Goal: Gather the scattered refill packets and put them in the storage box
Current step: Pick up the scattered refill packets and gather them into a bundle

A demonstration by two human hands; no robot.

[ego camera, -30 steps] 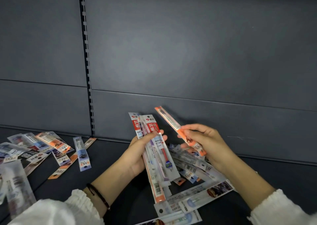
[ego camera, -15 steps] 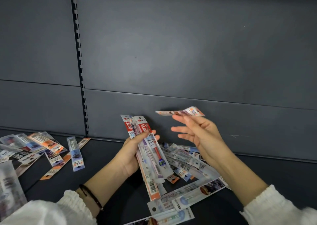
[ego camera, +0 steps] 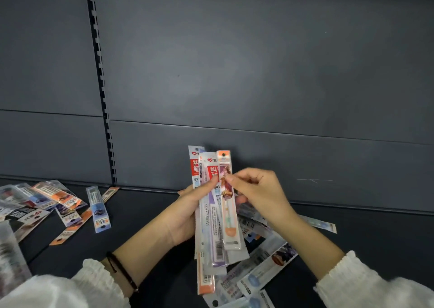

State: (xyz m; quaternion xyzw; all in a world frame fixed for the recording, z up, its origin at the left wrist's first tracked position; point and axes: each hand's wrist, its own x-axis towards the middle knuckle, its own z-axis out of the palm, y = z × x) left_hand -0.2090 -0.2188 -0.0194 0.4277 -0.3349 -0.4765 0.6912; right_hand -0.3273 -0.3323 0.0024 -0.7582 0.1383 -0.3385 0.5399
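My left hand (ego camera: 187,211) grips an upright stack of refill packets (ego camera: 212,225), thumb across the front. My right hand (ego camera: 256,190) pinches an orange-edged packet (ego camera: 228,213) and holds it against the front of that stack. Under and right of my hands, several loose packets (ego camera: 265,263) lie in a heap on the dark shelf. Another scatter of packets (ego camera: 56,202) lies at the left, with a blue packet (ego camera: 98,210) beside it. No storage box is in view.
The dark shelf surface (ego camera: 145,216) runs along a grey back panel (ego camera: 234,72) with a slotted upright (ego camera: 99,72) at the left. A blurred packet (ego camera: 11,258) lies at the near left edge. White sleeves cover both of my forearms.
My right hand turned the orange-edged packet from slanted to upright and brought it left onto the stack in my left hand. The stack stayed in my left hand's grip.
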